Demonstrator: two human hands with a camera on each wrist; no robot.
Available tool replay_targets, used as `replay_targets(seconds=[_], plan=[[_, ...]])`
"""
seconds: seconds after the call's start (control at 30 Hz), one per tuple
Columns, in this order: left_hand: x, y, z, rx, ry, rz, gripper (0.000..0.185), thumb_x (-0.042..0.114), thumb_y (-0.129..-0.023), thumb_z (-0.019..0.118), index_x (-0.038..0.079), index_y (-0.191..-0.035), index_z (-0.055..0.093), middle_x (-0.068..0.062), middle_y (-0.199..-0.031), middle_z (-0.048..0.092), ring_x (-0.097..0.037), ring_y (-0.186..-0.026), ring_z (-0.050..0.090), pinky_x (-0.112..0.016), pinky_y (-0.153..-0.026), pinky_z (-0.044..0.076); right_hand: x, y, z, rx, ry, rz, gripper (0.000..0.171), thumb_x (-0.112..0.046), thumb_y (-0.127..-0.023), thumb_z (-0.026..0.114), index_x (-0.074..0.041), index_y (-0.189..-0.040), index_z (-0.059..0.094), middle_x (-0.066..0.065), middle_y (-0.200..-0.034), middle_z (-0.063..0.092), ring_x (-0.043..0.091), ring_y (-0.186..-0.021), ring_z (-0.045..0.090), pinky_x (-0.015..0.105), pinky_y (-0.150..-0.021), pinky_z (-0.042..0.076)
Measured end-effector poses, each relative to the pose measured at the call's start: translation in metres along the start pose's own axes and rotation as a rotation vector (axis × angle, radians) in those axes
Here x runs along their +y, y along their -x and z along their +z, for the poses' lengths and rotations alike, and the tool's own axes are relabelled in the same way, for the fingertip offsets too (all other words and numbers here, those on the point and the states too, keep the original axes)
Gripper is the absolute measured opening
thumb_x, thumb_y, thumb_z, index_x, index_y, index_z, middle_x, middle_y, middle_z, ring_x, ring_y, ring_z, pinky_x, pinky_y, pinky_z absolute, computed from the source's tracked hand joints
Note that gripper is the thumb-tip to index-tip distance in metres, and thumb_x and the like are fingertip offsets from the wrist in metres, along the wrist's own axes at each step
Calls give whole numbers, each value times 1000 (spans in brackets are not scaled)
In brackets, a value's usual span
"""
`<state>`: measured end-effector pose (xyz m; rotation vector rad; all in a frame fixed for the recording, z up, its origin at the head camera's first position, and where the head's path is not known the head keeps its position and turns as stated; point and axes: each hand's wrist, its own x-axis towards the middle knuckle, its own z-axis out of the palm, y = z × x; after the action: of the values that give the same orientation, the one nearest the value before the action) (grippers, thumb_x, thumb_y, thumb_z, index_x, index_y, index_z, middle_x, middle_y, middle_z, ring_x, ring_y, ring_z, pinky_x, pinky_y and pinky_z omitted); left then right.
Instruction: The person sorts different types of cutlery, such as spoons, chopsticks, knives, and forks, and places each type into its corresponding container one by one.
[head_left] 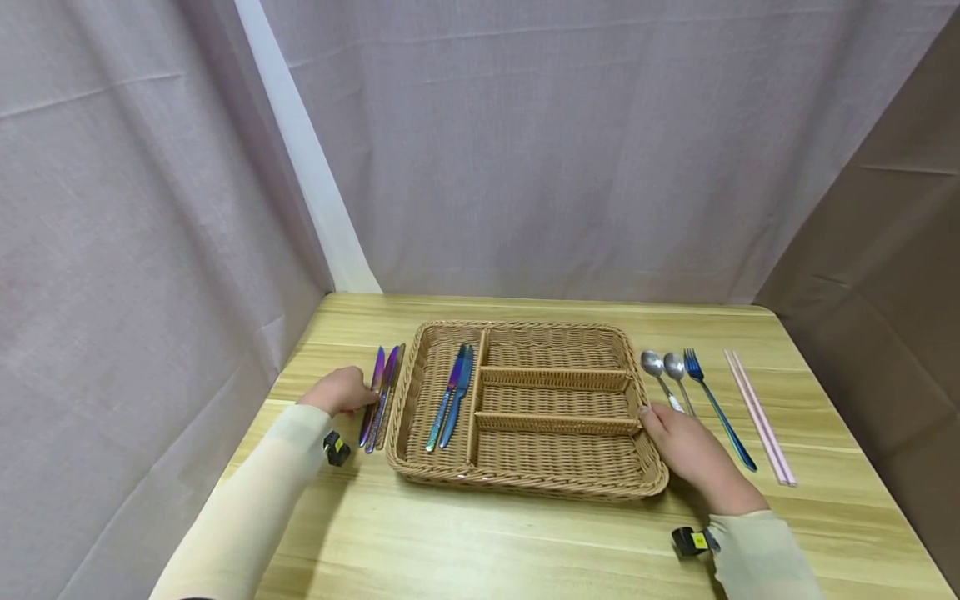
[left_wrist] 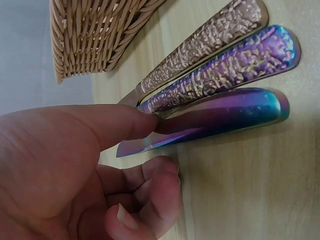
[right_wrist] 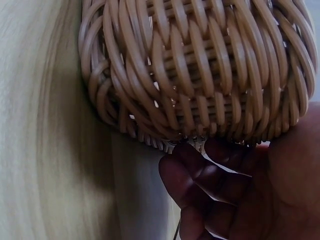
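Observation:
My left hand is at the left of the wicker cutlery tray, its thumb and fingers pinching a smooth purple-blue knife near the middle. Beside that knife lie a knife with a textured rainbow handle and one with a textured bronze handle. With my right hand I grip the tray's right side, thumb on the rim and fingers curled under the woven edge. Inside the tray's left compartment are a rainbow knife and a blue knife.
Right of the tray lie two spoons, a blue fork and pale pink chopsticks. The tray's three right compartments are split by wicker dividers. A grey curtain hangs behind the wooden table.

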<state>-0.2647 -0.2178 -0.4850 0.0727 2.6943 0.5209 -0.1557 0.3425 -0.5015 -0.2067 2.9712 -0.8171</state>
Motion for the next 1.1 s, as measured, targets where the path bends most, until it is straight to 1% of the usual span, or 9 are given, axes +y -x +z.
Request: replay_targets(seconds=[0.17,0.37,0.5,0.67,0.83,1.1], plan=[[1,0,2,-1,1,1,27,26,-99,76,8,-84,62,-6,-73,62,-17,-59,55,-33,-59,48,0,0,0,-2,-1,-1,60,-39,-122,28,6,-147,59,39,-145,59,64,-134,54,77,-109,43],[2,-1,4,-3,-32,10,30,26,-100,75,10,-79,61,-4,-68,61,-15,-57,52,-32,-58,47,0,0,0,-8,-4,2,62,-40,-122,28,7,-149,58,40,-147,57,64,-135,52,77,-110,42],[3,0,5,-3,-34,17,29,23,-100,74,11,-77,60,-4,-68,60,-16,-57,54,-32,-58,48,0,0,-1,-4,-3,-3,61,-39,-122,28,6,-146,60,40,-145,59,64,-134,54,77,-109,43],[5,2,5,17,-48,31,28,21,-99,73,11,-76,60,-6,-73,65,-19,-63,62,-35,-63,53,-1,0,-1,5,-9,-8,56,-37,-122,30,4,-137,65,38,-141,62,63,-132,56,77,-107,45],[6,4,6,33,-68,33,29,23,-101,73,9,-78,63,-8,-74,67,-21,-64,63,-40,-70,56,-1,0,-1,10,-14,-10,53,-37,-122,30,1,-130,67,36,-138,65,62,-130,58,76,-105,46],[8,3,9,50,-72,24,27,26,-102,74,5,-88,68,-9,-84,68,-26,-78,63,-48,-84,58,-1,0,0,9,-14,-5,55,-38,-122,29,2,-133,66,37,-139,64,62,-131,57,76,-106,46]])
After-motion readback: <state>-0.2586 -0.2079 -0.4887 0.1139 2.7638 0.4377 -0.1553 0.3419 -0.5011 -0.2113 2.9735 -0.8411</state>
